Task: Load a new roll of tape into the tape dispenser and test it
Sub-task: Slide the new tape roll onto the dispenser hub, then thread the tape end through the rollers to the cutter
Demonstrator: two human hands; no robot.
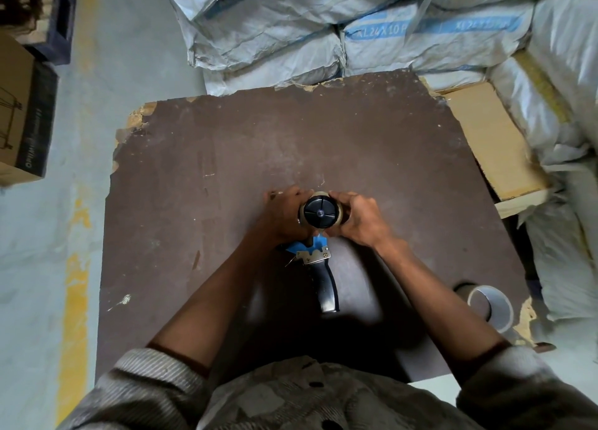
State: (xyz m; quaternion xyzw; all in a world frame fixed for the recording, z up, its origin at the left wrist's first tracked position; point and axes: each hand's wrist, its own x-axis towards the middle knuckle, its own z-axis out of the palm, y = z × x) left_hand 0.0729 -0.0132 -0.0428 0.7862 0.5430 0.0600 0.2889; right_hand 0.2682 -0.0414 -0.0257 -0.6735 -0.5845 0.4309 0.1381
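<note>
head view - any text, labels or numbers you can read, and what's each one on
"XL 24 X 10 P...": blue band on the white sack; the rest is cut off.
Similar blue print on the next sack: too blurred to read.
White vertical print on the cardboard box: too blurred to read.
Tape dispenser: no visible text.

Dim, soft light; my shadow darkens the board (291, 144) toward six o'clock, and the wide lens bends the edges.

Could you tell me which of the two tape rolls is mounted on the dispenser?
The roll between both hands, around the black hub; the other roll lies loose at the table's right edge.
</note>
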